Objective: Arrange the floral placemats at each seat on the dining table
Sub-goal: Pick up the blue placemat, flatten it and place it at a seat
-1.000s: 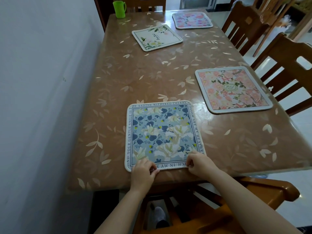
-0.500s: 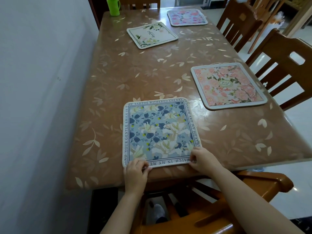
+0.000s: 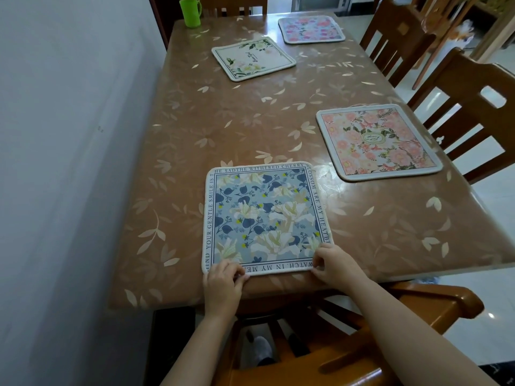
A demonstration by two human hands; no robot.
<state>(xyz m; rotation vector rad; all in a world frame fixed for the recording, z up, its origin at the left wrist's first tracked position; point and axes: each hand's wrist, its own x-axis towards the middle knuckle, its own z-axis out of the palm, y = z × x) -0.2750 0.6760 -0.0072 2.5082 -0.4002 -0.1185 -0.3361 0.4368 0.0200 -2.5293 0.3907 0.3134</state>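
A blue floral placemat [image 3: 264,215] with lettering round its border lies flat near the front edge of the brown table [image 3: 223,129]. My left hand [image 3: 223,285] pinches its near left corner and my right hand [image 3: 334,266] pinches its near right corner. A pink floral placemat [image 3: 376,142] lies at the right side by a chair. Further back, a white placemat with green leaves [image 3: 253,58] sits at a slight angle. At the far end lies a pink and purple placemat [image 3: 310,29].
A green cup [image 3: 190,12] stands at the table's far left corner. A white wall [image 3: 69,162] runs along the left side. Wooden chairs [image 3: 471,107] line the right side and far end, and one orange wooden chair [image 3: 404,302] is right below my arms.
The blue placemat has slid slightly toward the table's front edge with both hands still at its near corners. My view has shifted a little.
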